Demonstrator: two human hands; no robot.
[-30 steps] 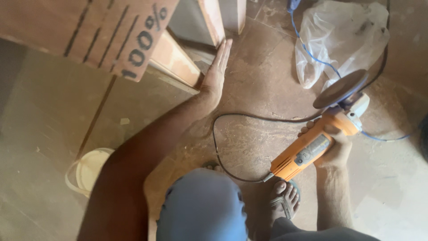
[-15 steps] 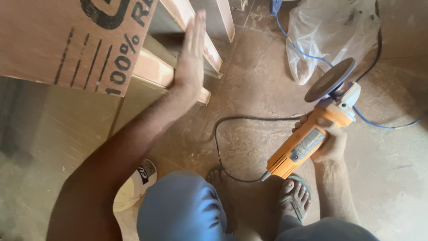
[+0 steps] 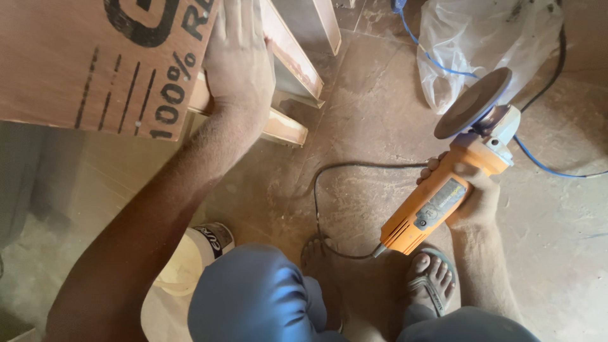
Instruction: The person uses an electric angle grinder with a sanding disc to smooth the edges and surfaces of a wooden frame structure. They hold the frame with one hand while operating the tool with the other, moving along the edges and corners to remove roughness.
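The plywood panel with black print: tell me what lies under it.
Under the plywood panel, pale wooden rails stick out at its right edge, with the left hand flat across that edge. How far the rails run beneath is covered.

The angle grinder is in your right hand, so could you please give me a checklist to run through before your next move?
1. Right hand gripping the orange angle grinder body: ok.
2. Sanding disc lifted off the floor, touching nothing: ok.
3. Left hand flat on the wooden frame, apart from the disc: ok.
4. Black power cord away from the feet: not ok, it loops beside the sandalled foot.
5. Disc spinning or stopped: cannot tell.
6. Disc guard fitted: cannot tell.
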